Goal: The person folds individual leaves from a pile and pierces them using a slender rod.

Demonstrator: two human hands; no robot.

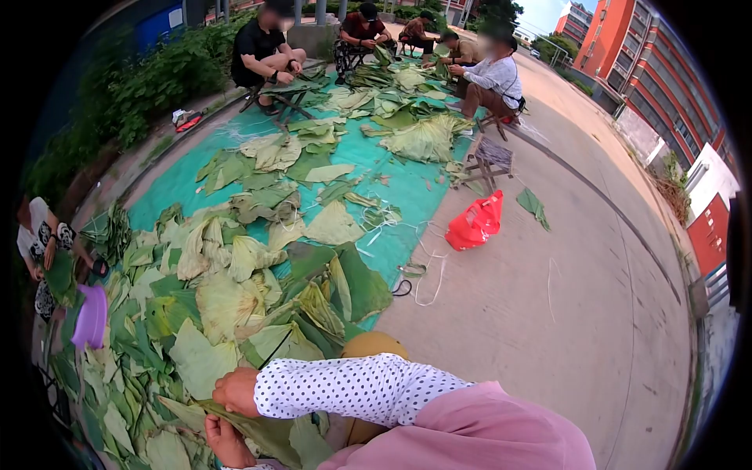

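Observation:
At the bottom of the view both of my hands are on a folded green lotus leaf (266,432). My right hand (236,391), below a white polka-dot sleeve, is closed around the leaf's upper edge. Lower down, my left hand (226,443) pinches the near side of the same leaf, its fingers partly in view. Another pale green leaf (309,442) hangs beside it, close to my lap. Just beyond my hands lies a broad heap of lotus leaves (227,305), some yellowed and others dark green.
Leaves cover much of a teal ground sheet (407,192). A purple basin (91,317) stands at left near a seated person (47,243). Several people sit at the far end. On the right are a red bag (475,222), a folding stool (489,163) and loose white string (439,278).

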